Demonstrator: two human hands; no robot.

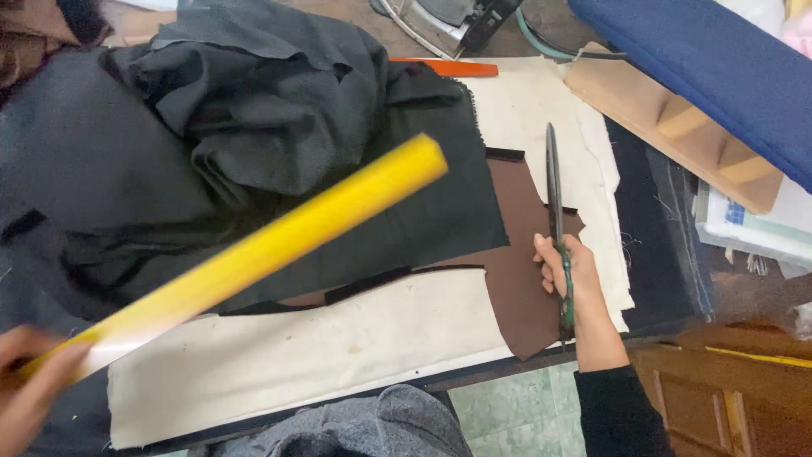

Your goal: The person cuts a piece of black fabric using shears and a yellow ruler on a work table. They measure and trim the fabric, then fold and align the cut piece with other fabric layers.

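Two hands at work. Right hand [565, 272] closed round green handles of scissors [555, 211], blades shut, pointing away over brown pattern piece [524, 279]. Left hand [30, 381] clasps yellow ruler [254, 254], raised slantwise, blurred, above black cloth [254, 144]. For clean cut: lay ruler flat on pattern edge, keep cream underlay [338, 338] smooth, blades low.

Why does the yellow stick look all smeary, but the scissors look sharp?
Head view: the yellow ruler and the left hand holding it are streaked with motion blur; the right hand and its scissors are crisp; light is soft and even, with a pale glare near the ruler's lower end.
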